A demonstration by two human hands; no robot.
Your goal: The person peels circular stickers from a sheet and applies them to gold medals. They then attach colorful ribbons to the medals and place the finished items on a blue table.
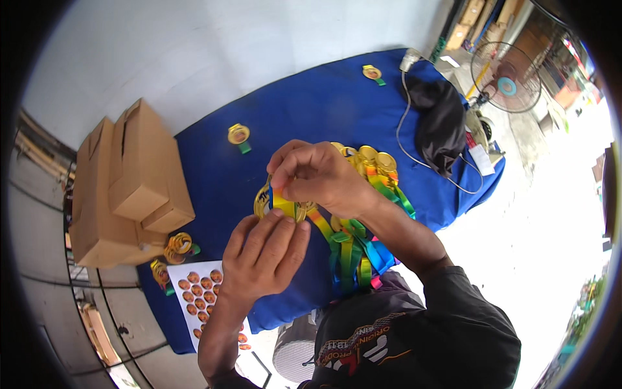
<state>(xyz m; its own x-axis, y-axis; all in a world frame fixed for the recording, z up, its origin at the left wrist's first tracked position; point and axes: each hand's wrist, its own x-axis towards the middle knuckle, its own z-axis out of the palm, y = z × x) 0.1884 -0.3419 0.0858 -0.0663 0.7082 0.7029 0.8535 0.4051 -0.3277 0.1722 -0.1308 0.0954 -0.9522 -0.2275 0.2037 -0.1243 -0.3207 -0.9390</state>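
Over the middle of the blue-covered table, both hands are at a gold medal (262, 202) with a yellow-orange ribbon (283, 206). My right hand (319, 176) pinches the upper end of the ribbon between bent fingers and thumb. Lower down, my left hand (267, 254) has its fingers closed over the ribbon's lower part and the medal's edge. Fingers hide most of the medal. Beside my right wrist lies a pile of gold medals (367, 155); their multicoloured ribbons (350, 256) trail toward me, partly under my right forearm.
Cardboard boxes (136, 188) stand at the left, with stacked medals (179, 246) and a sheet of round stickers (201, 292) nearby. Single medals (238, 134) lie farther back. A black cloth bundle (435, 123), a white cable (400, 123) and a fan (505, 84) are at the right.
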